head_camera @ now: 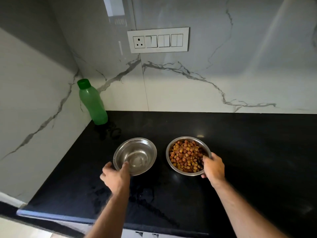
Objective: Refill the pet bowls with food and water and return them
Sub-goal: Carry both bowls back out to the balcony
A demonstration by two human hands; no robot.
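On the black bench [240,152], two steel bowls sit side by side, near but apart: the left bowl [137,152] looks to hold clear water, though its level is hard to read against the shiny metal, and the right bowl [186,143] is heaped with brown and yellow kibble [184,157]. The left hand [115,176] pinches the near rim of the left bowl, thumb inside and fingers curled outside; the right hand [213,167] grips the near-right rim of the right bowl the same way. Both bowls are stiff, thin and smooth, so likely slippery at the rim, especially as the bench near the left hand looks wet. The water bowl would slosh if tipped and wants a level lift; the kibble bowl is probably light but could shed pieces. A rim pinch works, though a palm beneath would be steadier. The fingers under each bowl are hidden, and the left hand is blurred. A capped green bottle [92,105] stands in the corner.
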